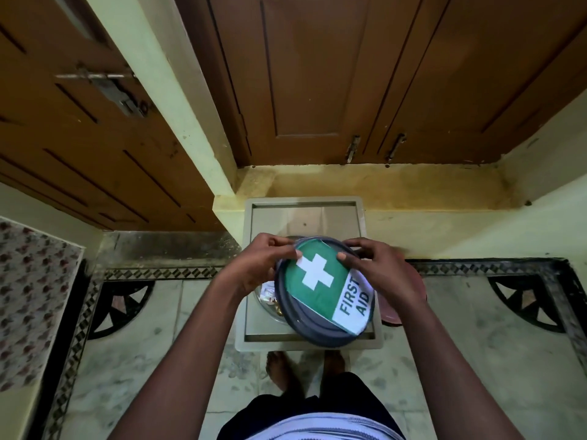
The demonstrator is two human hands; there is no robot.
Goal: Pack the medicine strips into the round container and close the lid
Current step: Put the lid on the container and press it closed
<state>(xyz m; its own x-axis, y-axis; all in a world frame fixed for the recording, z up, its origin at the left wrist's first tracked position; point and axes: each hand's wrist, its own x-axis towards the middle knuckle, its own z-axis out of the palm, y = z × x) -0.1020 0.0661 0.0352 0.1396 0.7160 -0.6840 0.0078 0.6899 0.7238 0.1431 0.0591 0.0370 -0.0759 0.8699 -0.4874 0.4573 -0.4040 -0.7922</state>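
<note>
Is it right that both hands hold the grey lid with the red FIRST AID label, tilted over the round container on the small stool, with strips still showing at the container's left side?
Not quite: the label is green with a white cross, not red, as the head view shows. The rest holds: the left hand and right hand hold the grey lid tilted over the round container on the small stool, strips showing at its left.

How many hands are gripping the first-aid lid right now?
2. The left hand holds the lid at its far-left rim, the right hand at its far-right rim, thumbs on top. The fingers underneath are hidden.
</note>
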